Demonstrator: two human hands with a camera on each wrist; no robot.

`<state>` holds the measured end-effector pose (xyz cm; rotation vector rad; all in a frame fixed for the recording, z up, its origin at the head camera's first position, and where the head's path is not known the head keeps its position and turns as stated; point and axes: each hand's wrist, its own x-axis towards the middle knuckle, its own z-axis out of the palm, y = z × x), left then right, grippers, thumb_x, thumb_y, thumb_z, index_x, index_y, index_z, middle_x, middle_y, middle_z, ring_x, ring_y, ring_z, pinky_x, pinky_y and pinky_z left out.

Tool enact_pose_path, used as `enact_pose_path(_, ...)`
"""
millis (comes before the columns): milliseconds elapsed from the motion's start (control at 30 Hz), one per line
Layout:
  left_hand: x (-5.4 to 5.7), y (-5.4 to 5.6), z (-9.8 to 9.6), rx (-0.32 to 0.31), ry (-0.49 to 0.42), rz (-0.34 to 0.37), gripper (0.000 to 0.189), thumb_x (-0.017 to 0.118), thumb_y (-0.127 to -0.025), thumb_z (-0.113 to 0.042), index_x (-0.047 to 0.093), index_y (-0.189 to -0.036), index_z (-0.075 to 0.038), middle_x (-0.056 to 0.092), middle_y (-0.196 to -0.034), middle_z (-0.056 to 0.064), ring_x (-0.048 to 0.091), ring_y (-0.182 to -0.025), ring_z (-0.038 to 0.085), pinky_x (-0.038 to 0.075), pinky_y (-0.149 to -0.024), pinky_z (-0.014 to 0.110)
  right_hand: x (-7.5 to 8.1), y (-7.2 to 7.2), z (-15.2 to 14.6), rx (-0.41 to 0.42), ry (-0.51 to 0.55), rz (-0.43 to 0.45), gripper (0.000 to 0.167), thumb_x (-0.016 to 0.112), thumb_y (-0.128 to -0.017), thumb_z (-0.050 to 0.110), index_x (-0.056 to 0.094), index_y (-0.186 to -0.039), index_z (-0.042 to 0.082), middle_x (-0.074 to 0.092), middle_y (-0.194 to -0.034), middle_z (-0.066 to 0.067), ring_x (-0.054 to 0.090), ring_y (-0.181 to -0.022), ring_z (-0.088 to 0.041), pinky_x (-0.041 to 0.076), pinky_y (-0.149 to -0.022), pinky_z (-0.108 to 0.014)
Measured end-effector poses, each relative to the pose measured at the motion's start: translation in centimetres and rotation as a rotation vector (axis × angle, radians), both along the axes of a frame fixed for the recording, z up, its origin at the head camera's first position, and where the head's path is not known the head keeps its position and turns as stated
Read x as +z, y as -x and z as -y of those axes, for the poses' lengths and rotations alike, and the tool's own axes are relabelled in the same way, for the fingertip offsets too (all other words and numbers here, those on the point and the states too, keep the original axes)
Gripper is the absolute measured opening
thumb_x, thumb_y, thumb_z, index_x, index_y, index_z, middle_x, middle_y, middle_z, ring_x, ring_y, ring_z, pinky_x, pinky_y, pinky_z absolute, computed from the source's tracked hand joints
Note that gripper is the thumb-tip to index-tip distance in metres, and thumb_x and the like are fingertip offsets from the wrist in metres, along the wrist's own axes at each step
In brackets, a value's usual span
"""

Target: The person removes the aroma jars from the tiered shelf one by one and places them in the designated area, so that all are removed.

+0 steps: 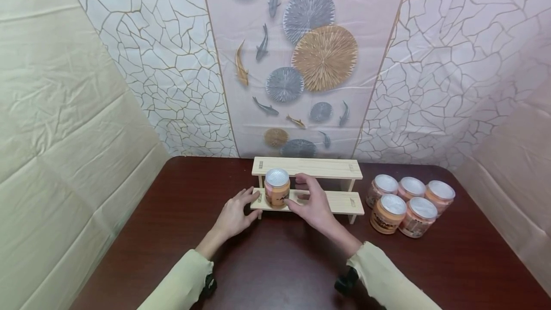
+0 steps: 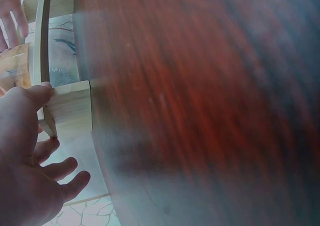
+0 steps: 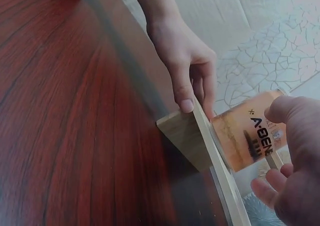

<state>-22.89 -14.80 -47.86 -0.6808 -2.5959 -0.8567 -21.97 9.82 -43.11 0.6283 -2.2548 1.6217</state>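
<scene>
A can with an orange label and a silvery lid [image 1: 277, 189] stands upright on the lower step of a two-step wooden shelf [image 1: 327, 201], near its left end. My left hand [image 1: 234, 214] pinches that left end, thumb on the front edge and fingers at the far side; the left wrist view shows the thumb [image 2: 39, 93] on the board. Just right of the can is my right hand [image 1: 313, 204], fingers spread and apart from it. Its thumb [image 3: 282, 108] overlaps the label in the right wrist view; whether it touches the can I cannot tell.
Several similar lidded cans [image 1: 409, 204] stand grouped on the dark red-brown table [image 1: 275, 262], right of the shelf. The shelf's upper step [image 1: 310, 166] rises behind the can. A patterned cloth [image 1: 301, 61] hangs behind the table.
</scene>
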Motion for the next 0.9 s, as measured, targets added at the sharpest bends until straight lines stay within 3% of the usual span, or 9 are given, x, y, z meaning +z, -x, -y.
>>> enact_pose_path(333,0.0,0.1,0.0,-0.008,-0.006,-0.013,0.048,0.081,-0.085,-0.020,0.068,-0.128,-0.003,0.057,-0.135,0.025,0.053,-0.123,0.048,0.045,-0.095,0.062,-0.1,0.3,1.1,-0.007,-0.030,-0.025,0.069,0.086,-0.075,0.000,0.050,-0.134,-0.003,0.053,-0.125,-0.021,0.059,-0.110,-0.037,0.055,-0.084,-0.053)
enact_pose_path(767,-0.1,0.2,0.0,-0.011,-0.005,-0.010,0.048,0.081,-0.085,-0.019,0.068,-0.129,-0.003,0.057,-0.135,0.026,0.053,-0.123,0.049,0.045,-0.096,0.062,-0.6,0.7,2.1,-0.045,-0.038,-0.022,0.071,0.087,-0.075,0.004,0.050,-0.136,0.001,0.054,-0.127,-0.018,0.060,-0.109,-0.033,0.055,-0.085,-0.049)
enact_pose_path(900,-0.1,0.1,0.0,-0.015,-0.008,-0.016,0.048,0.081,-0.085,-0.019,0.068,-0.128,-0.002,0.057,-0.135,0.027,0.053,-0.122,0.050,0.045,-0.096,0.062,-0.7,0.7,2.4,-0.026,0.012,-0.012,0.072,0.087,-0.075,0.002,0.050,-0.136,-0.001,0.053,-0.128,-0.020,0.059,-0.110,-0.036,0.054,-0.086,-0.051)
